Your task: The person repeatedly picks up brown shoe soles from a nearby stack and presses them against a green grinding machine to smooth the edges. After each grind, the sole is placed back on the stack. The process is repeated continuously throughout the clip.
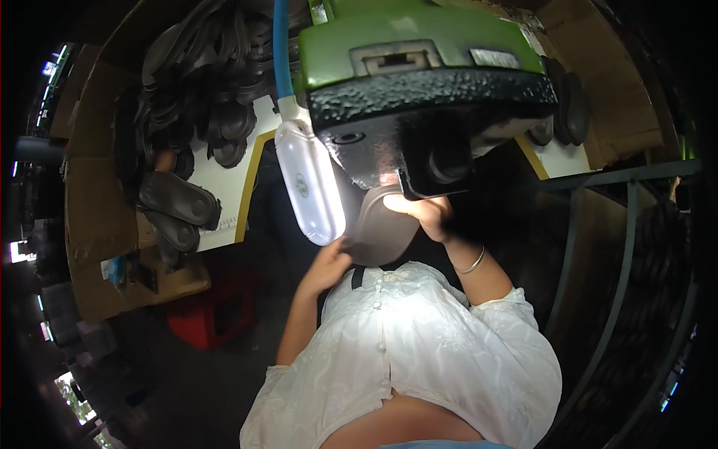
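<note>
A grey-brown shoe sole [385, 232] is tilted under the head of a green and black machine [426, 82]. My right hand [430, 213] grips its right side, the thumb lying across the upper face and the other fingers mostly hidden beneath. At the sole's lower left edge, my left hand [331, 263] is closed, its curled fingers against the rim. The sole's far end passes out of sight beneath the machine head. Close to my left hand, a lit white oval lamp [310, 183] hangs beside the machine, throwing light over the sole.
Piles of dark soles [179, 198] lie on a white, yellow-edged table [243, 191] and in a cardboard box [97, 217] at left. More soles stand by another cardboard box [624, 97] at right. A red stool [213, 318] is low at left; metal rack bars [628, 247] rise at right.
</note>
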`<state>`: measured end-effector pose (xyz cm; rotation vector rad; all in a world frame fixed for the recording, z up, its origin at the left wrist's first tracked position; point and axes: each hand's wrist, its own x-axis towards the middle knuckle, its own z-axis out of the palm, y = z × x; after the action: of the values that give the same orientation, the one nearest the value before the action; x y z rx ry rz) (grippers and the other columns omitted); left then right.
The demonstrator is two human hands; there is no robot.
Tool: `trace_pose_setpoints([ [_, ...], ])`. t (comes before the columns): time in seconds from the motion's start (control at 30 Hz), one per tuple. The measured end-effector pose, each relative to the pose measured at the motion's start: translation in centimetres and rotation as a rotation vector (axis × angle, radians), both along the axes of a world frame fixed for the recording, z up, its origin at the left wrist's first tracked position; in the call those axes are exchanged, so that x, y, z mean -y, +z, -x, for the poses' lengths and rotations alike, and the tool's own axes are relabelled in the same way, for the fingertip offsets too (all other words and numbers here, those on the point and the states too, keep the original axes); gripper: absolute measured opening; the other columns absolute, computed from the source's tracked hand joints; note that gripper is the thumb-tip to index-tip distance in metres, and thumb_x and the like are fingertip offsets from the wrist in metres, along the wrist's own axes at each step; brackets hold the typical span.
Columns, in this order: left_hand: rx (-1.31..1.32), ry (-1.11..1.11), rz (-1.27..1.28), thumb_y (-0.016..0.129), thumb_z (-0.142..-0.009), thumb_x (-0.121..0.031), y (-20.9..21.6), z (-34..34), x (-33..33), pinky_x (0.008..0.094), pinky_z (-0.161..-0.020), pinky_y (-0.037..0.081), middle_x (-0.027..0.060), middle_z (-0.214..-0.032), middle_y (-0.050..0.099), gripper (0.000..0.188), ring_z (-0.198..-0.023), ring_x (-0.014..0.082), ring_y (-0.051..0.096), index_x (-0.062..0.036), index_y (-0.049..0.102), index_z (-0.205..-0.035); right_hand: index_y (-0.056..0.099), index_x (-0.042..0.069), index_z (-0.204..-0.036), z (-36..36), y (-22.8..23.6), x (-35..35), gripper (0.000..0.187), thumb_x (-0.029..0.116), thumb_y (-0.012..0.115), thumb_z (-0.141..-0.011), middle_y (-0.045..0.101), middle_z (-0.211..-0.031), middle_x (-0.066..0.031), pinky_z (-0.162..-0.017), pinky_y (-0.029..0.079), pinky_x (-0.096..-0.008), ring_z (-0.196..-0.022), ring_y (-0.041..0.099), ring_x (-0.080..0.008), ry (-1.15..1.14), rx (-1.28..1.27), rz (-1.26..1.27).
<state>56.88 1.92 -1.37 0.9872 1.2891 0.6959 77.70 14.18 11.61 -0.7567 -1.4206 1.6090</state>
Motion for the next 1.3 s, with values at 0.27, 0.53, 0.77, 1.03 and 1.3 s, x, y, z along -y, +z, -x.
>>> trace_pose_setpoints([
  [0.27,-0.189,-0.614,-0.442,0.061,-0.079,-0.020,3.9,-8.4,-2.3,0.0388,-0.086,0.040,0.0176,-0.104,0.056,0.040,-0.098,0.0306,0.052,0.0025,0.050,-0.110,0.063,0.001,-0.092,-1.0,-2.6,-2.1,0.037,0.032,0.069,-0.071,0.064,-0.082,-0.0124,-0.070,0.047,-0.0302,-0.076,0.061,-0.0186,0.220,0.374,-0.200],
  [0.53,-0.933,0.616,-0.743,0.069,-0.070,-0.019,5.3,4.8,-6.4,0.0379,-0.089,0.036,0.0161,-0.101,0.053,0.050,-0.101,0.0268,0.049,0.0012,0.048,-0.110,0.047,0.002,-0.117,-13.4,3.1,-4.0,0.035,0.005,0.052,-0.083,0.060,-0.083,-0.0042,-0.055,0.043,-0.0183,-0.067,0.054,-0.0064,-1.139,-0.043,-0.411],
  [0.77,-1.661,1.035,-0.111,0.060,-0.065,-0.062,2.9,17.2,-7.4,0.0493,-0.099,0.024,0.0308,-0.132,0.019,0.090,-0.123,0.0400,0.028,-0.0100,0.028,-0.131,0.046,0.005,-0.123,-20.6,-5.7,-10.3,0.049,0.018,0.060,-0.078,0.049,-0.062,-0.0051,-0.051,0.041,-0.0247,-0.052,0.048,-0.0108,-1.245,0.483,-0.066],
  [1.03,-1.692,1.067,-0.158,0.059,-0.068,-0.055,2.5,18.3,-7.1,0.0465,-0.095,0.029,0.0230,-0.123,0.040,0.073,-0.114,0.0365,0.039,-0.0096,0.039,-0.122,0.049,0.010,-0.120,-17.4,-4.8,-10.8,0.059,0.031,0.068,-0.069,0.037,-0.119,-0.0225,-0.088,0.039,-0.0436,-0.107,0.041,-0.0378,-1.286,1.303,-0.512],
  [1.3,-0.749,1.367,-0.783,0.069,-0.075,-0.019,7.7,15.5,-4.0,0.0334,-0.083,0.043,0.0146,-0.101,0.052,0.043,-0.093,0.0233,0.051,0.0006,0.049,-0.107,0.046,0.015,-0.124,-24.7,-4.5,-17.1,0.068,0.038,0.068,-0.065,0.033,-0.130,-0.0221,-0.093,0.037,-0.0400,-0.114,0.040,-0.0372,-0.970,1.281,-0.535],
])
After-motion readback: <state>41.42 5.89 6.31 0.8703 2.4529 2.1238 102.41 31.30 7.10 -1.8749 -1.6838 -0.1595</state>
